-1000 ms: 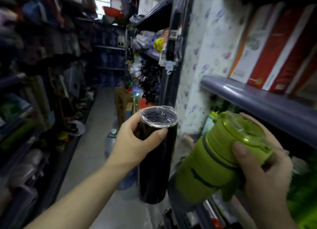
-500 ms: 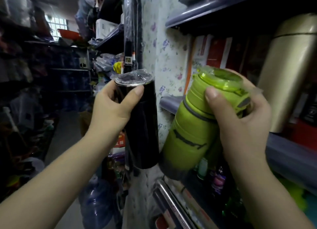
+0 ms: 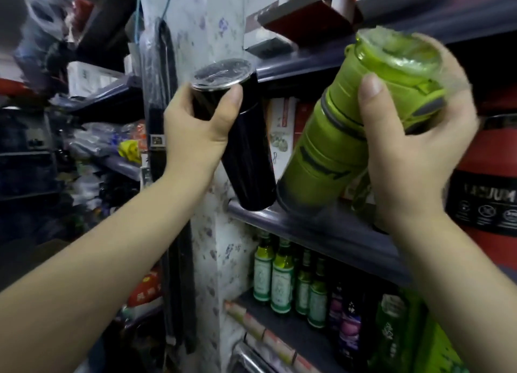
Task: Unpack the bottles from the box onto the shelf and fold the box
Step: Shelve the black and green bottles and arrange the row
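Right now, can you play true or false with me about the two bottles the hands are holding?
1. The left hand holds a black bottle. True.
2. The right hand holds a red bottle. False: it holds a green bottle.
3. Both bottles are tilted, their bottoms at the edge of the shelf. True.
4. The black bottle is held near its bottom. False: the hand grips it near the top.
5. Small green bottles stand on the shelf below. True.
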The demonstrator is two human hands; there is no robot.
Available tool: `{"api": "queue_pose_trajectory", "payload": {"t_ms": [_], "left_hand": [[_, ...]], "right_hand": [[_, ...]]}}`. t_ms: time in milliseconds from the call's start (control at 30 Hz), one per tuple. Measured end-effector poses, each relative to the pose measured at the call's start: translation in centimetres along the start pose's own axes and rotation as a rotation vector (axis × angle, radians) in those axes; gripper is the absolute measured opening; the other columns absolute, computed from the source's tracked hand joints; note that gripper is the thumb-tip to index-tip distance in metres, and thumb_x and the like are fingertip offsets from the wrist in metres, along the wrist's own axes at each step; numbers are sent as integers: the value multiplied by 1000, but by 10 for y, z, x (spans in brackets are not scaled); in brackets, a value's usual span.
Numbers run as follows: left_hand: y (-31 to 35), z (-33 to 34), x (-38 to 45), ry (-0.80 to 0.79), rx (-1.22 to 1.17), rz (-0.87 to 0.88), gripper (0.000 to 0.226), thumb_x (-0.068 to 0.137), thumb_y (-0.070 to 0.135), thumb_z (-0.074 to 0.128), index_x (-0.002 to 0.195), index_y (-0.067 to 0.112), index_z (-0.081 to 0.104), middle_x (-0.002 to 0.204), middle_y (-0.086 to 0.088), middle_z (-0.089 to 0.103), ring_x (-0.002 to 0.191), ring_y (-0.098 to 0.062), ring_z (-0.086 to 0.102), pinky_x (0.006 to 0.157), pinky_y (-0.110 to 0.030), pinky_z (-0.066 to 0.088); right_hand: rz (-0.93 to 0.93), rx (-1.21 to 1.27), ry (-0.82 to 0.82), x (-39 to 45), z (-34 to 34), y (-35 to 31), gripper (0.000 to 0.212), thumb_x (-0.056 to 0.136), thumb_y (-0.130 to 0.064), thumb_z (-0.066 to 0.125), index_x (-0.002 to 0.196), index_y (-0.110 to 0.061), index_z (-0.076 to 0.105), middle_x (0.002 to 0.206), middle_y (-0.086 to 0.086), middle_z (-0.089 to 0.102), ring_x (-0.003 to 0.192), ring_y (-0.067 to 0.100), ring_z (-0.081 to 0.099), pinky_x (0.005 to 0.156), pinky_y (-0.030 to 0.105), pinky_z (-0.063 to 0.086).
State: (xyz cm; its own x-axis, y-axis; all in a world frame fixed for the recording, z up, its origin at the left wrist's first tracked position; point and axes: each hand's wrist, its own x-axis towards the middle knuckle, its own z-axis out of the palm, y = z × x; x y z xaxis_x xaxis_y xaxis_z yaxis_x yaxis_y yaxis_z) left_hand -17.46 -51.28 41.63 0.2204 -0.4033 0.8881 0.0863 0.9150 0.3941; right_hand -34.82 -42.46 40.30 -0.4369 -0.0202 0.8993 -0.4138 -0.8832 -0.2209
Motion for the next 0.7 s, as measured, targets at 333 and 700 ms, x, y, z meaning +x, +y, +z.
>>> {"api": "queue_pose_trajectory", "payload": {"t_ms": [333,700], "left_hand": [[-61,47,24,-69,-74,-78,56,68,46,69,111,11,62,105,1,68,104,-12,62,89,-19,49],[-121,66,45,-190,-117,-214,44,66,55,68,95,21,66,96,5,71,92,-9,67,86,-27,52]], "right_hand": [[35,-324,-2,1,27,42,59,75,-38,72,123,-9,54,115,4,65,106,13,63,94,39,50],[284,-595,-43,43,43,74,43,70,-47,72,97,-13,65,90,-3,70,88,12,65,85,30,52]]}}
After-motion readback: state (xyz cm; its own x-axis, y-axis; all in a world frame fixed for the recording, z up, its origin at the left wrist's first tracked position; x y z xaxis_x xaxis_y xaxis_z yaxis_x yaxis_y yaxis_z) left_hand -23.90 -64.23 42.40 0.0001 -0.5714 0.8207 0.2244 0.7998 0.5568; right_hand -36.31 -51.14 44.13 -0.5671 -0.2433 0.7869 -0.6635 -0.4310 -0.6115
